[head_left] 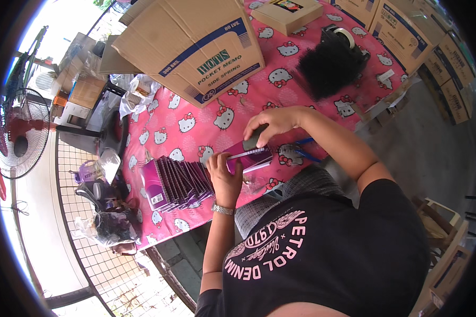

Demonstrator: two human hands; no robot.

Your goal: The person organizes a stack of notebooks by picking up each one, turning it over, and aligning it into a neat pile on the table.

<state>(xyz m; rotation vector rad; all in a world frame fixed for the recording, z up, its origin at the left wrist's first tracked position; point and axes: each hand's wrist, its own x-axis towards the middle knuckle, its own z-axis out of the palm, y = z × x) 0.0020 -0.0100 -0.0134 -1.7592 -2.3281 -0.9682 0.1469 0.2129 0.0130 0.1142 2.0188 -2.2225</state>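
Observation:
My right hand is closed round a dark grey-green block-like piece, pressed against the upper edge of a small purple notebook. A pale strip with a row of marks runs along that notebook's edge. My left hand, with a watch at the wrist, grips the notebook's left side between thumb and fingers. Close to the left hand lies a fanned row of purple spiral notebooks, overlapping one another. A blue-handled tool rests just right of the notebook; its working end is hard to make out.
A large open carton stands at the back. A heap of black bristly strands lies at the right, with a tape roll behind it. More cartons line the far right. Bags and a bottle crowd the left edge, near a fan.

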